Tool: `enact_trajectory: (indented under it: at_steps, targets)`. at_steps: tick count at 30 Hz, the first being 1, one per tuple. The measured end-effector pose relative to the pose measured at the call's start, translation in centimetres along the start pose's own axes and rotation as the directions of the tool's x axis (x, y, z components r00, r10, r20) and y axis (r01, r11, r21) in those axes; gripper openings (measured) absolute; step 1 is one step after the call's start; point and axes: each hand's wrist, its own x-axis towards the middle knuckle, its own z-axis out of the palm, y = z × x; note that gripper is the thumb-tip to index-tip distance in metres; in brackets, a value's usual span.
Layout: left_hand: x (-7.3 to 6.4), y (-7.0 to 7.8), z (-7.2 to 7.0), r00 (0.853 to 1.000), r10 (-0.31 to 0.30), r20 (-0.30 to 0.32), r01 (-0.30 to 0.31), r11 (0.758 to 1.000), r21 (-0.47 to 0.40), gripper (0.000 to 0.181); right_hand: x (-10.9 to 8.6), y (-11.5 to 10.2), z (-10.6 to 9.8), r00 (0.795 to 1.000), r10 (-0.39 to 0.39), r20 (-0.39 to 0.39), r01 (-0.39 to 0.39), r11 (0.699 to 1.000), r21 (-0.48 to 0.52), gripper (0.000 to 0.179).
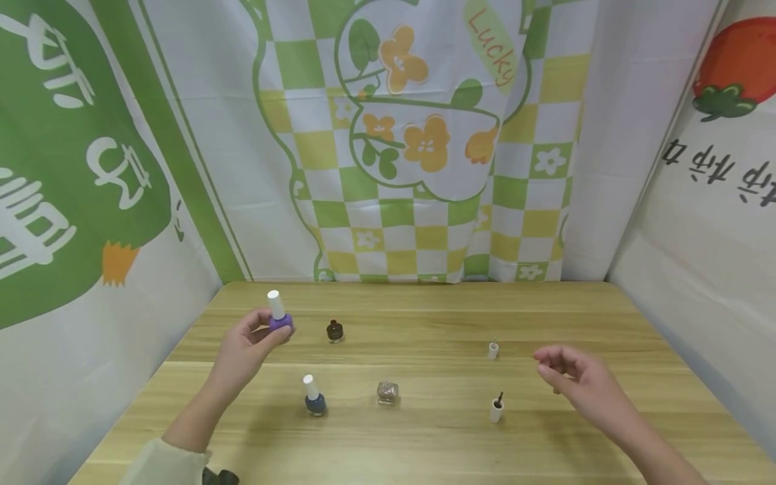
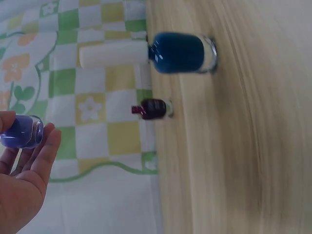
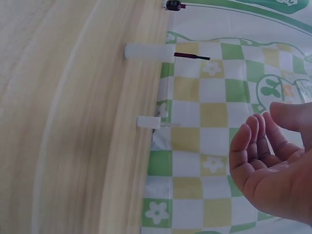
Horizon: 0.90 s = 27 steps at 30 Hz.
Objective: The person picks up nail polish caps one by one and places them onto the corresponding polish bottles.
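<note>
Farthest left, from a pale sleeve (image 1: 165, 465), pinching with the left hand (image 1: 245, 347), thumb against fingers, a purple nail-polish bottle (image 1: 281, 325) with its white cap (image 1: 276, 304) on, raised clear of the wooden table (image 1: 436, 444). Next, nearer the front, upright on the wood, a blue bottle (image 1: 315, 405), likewise capped in white. Slightly right of that and farther back, a small dark bottle (image 1: 335, 331), uncapped, with neck bare. Then, toward the middle front, a squat glittery bottle (image 1: 388, 392), also uncapped. Well apart on the right half, standing on end, a rear white cap (image 1: 494, 351) with pale brush up and a front white cap (image 1: 496, 411) with dark brush up. Rightmost, above the table near the rear white cap, the right hand (image 1: 578, 380), with fingers loosely curled round nothing and only a narrow gap to the thumb
</note>
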Motion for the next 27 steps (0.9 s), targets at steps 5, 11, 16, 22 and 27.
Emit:
enact_trajectory:
  at_steps: [5,11,16,22,27]
  targets:
    - [0.6,-1.8,-1.1,0.998,-0.060,-0.018,0.061,0.992,0.106,0.035,0.0,1.2,0.2,0.999,0.009,0.041,-0.008,1.000,-0.003,0.023]
    - [1.3,-3.8,-1.7,0.994,-0.110,-0.011,0.109,0.964,0.243,0.037,0.0,2.1,0.6,0.987,0.100,0.129,-0.100,0.995,-0.008,0.029]
    - [1.7,-5.5,-1.8,0.986,-0.147,0.079,0.119,0.951,0.284,0.040,0.0,2.7,1.3,0.981,0.080,0.175,-0.073,0.996,-0.042,0.031]
    - [2.3,-7.1,-1.0,0.973,-0.181,0.141,0.132,0.944,0.302,0.029,0.1,3.5,1.9,0.974,0.031,0.224,-0.023,0.999,-0.040,0.032]
    - [2.5,-7.8,-0.4,0.967,-0.187,0.174,0.123,0.939,0.322,0.027,0.1,3.8,2.3,0.953,0.024,0.301,-0.024,1.000,-0.003,0.038]
